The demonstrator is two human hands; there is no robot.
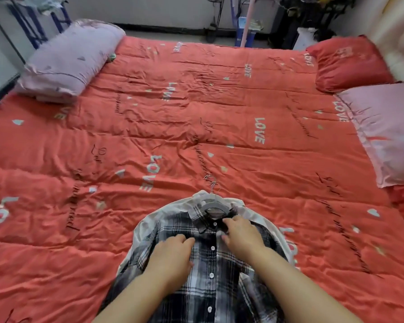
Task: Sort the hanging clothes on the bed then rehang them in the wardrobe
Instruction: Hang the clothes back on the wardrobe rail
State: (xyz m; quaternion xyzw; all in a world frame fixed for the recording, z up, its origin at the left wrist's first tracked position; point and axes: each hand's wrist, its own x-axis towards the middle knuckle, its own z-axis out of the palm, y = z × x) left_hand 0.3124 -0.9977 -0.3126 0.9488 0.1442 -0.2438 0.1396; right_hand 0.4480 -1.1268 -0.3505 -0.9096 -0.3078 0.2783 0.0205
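Red bed [196, 113], near edge: one plaid shirt [210, 287] on one hanger [211, 202]; left hand [172, 257] flat on it, right hand [241, 236] touching collar [203, 223], fingers loose.

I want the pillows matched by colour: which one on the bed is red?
The red pillow in the far right corner. The pink pillow lies just nearer than it, and the lilac pillow sits at the far left.

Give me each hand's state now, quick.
Left hand: open, resting flat on the plaid shirt.
Right hand: fingers on the shirt's collar; grip cannot be told.
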